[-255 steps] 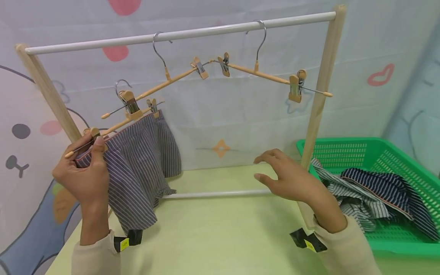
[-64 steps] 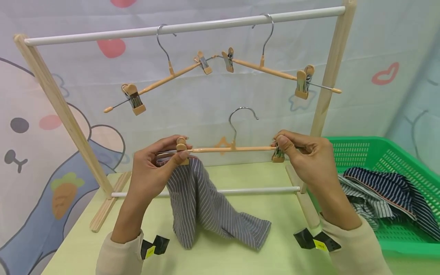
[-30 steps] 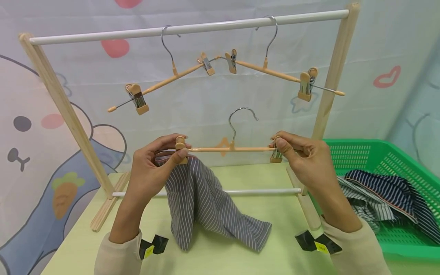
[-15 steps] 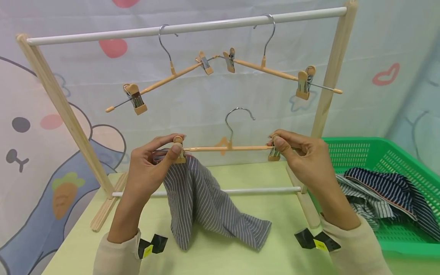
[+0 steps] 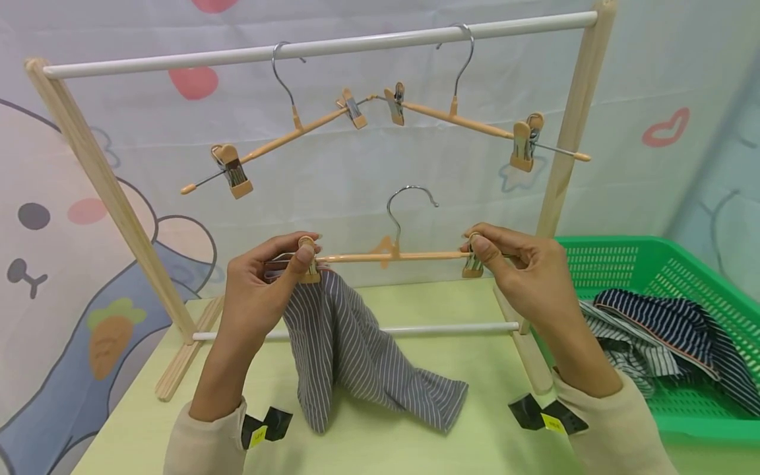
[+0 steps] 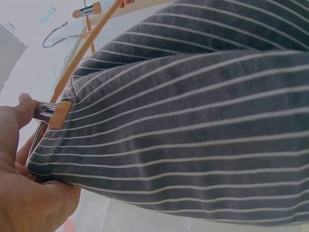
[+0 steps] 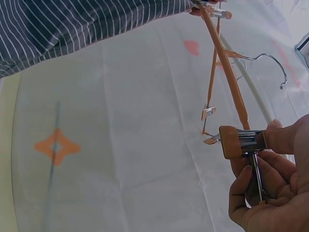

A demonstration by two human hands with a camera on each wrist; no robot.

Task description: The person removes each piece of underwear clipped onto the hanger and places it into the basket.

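Observation:
In the head view, both hands hold up a tan clip hanger with a metal hook. My left hand pinches its left clip, thumb on the clip's handle. Grey striped shorts hang by one end of the waistband at that clip, the other end drooping onto the table. In the left wrist view, the clip sits on the edge of the striped cloth. My right hand pinches the right clip; no cloth shows in that clip in the right wrist view.
Two bare clip hangers, a left one and a right one, hang from the rack's white rail. A green basket at right holds striped clothes. A lower rail runs behind the shorts.
Earliest, the shorts spanned both clips at left and my right hand was free. Since then the hanger came to the middle, my right hand took its right clip, and the shorts' right side dropped.

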